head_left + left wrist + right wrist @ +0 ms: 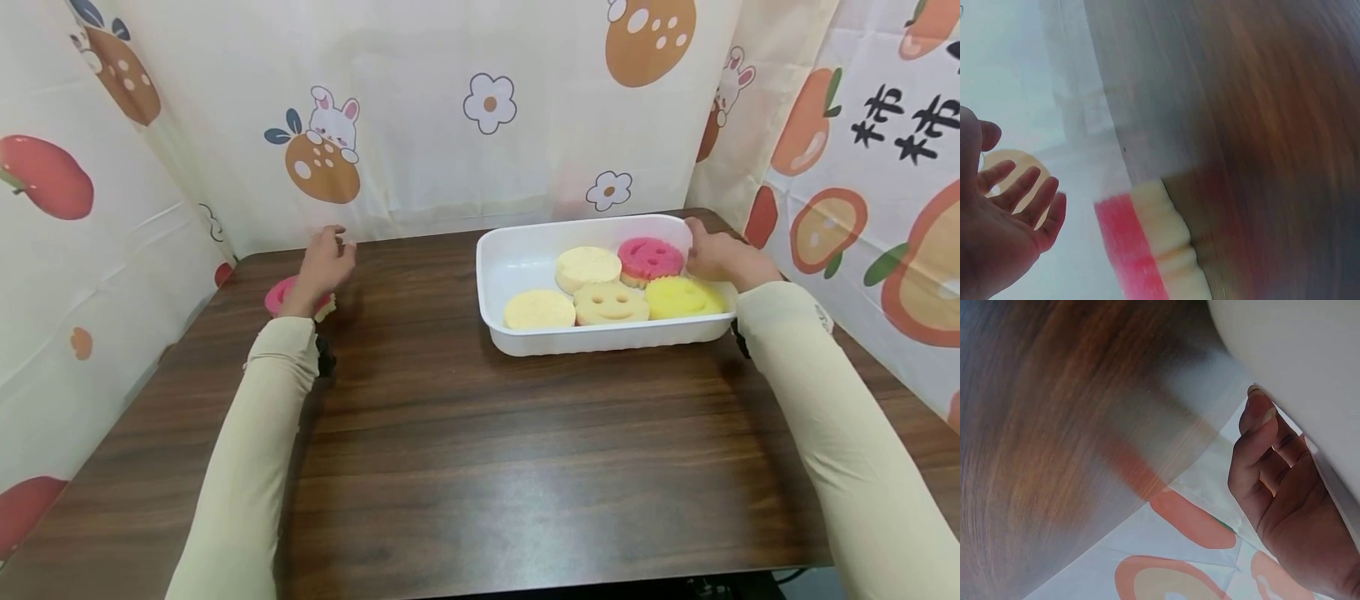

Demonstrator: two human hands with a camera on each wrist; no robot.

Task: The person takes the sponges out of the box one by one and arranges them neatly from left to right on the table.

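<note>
At the left of the table, my left hand [326, 265] hovers above and just past a pink-and-cream sponge [279, 293], its fingers loosely bent and holding nothing. The left wrist view shows that sponge [1132, 244] in side profile, a pink layer against a wavy cream one, apart from the hand [1004, 231]. On the right, my right hand [720, 254] grips the right end of a white tray [600, 338]. Its curled fingers [1257, 434] touch the tray's outer wall in the right wrist view; the thumb is hidden there.
Inside the tray lie several sponges: a pink smiley one [649, 257], a yellow one [684, 298], a cream smiling one [611, 303] and plain cream rounds [540, 310]. Printed curtains [420, 133] stand along the back and sides of the brown wooden table [480, 467].
</note>
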